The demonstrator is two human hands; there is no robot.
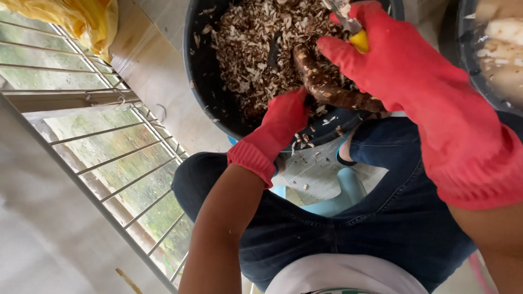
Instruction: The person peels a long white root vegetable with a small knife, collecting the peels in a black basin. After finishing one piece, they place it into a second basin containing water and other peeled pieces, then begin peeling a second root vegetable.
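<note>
Head view: left hand in red rubber glove clamped round the near end of a brown-skinned cassava root, held over a black tub. Right hand clenched on a yellow-handled peeler at the root's far end. Judged partway: tub heaped with peelings, this root mostly unpeeled, pale peeled pieces in another tub at right.

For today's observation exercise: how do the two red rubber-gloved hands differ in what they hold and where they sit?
The left hand grips the lower end of the brown unpeeled root; the right hand holds a yellow-handled peeler. The left sits at the black tub's near rim; the right sits higher, over the peelings. Both wear the same gloves.
</note>
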